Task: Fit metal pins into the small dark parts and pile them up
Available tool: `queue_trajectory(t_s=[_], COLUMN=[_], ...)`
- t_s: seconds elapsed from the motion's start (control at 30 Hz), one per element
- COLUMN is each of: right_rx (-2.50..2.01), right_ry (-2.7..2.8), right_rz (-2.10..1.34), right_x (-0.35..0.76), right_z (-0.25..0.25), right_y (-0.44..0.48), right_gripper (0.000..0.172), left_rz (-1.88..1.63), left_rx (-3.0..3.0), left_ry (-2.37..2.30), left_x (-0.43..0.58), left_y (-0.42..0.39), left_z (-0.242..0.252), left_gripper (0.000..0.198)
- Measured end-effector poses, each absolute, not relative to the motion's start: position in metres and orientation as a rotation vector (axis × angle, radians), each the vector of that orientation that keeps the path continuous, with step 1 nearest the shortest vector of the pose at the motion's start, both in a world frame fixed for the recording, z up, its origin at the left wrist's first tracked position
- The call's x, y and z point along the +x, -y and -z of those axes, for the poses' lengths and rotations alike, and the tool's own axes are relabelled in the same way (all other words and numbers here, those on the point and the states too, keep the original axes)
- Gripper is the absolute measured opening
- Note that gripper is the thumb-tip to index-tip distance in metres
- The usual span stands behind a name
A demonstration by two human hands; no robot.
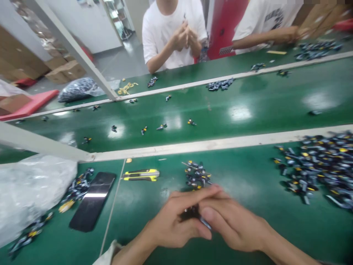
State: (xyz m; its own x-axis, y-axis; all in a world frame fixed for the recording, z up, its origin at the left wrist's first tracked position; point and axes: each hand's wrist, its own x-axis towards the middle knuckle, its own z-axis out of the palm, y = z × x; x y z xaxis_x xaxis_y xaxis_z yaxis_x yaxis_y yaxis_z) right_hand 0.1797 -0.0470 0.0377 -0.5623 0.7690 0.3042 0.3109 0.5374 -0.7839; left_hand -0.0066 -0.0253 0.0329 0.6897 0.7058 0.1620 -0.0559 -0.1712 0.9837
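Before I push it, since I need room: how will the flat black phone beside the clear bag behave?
The flat black glossy phone looks rigid and lies flat, so it should slide, not roll. Its shiny, light-reflecting face suggests a slippery grip.

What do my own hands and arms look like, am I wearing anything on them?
Left hand and right hand are bare: no gloves, rings or watch in view. Forearms are uncovered; a pale sleeve edge shows near the left elbow.
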Motion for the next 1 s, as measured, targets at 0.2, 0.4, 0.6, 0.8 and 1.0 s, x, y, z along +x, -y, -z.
queue_trajectory(t_s=[0.2,0.4,0.6,0.8,1.0], right_rx=[-1.759,-2.050,-1.925,-1.735,-1.491], right_ry=[2.171,1.939,1.985,1.939,1.783], right_rz=[-0.481,-0.116,-0.212,-0.555,-0.886], right_x=[0.235,0.254,0.204,0.198,0.197], right_z=[-0.033,-0.006,0.010,0.004,-0.007], right_y=[-0.050,-0.136,-0.163,-0.152,-0.045], right_gripper=[0.043,0.024,0.032,0.031,0.018], left_rz=[-0.714,-0.655,-0.548,-0.506,-0.759], left_rx=[2.237,2.291,2.345,2.315,1.980], left_ry=[-1.380,-1.607,-1.333,-0.920,-0.998], left_x=[-0.019,-0.021,-0.009,-0.001,-0.005], left_y=[-0.061,-0.186,-0.173,-0.059,-0.011], left_z=[-0.031,-0.003,-0.005,-0.021,-0.015], left_gripper=[0.026,0.037,0.024,0.024,0.015])
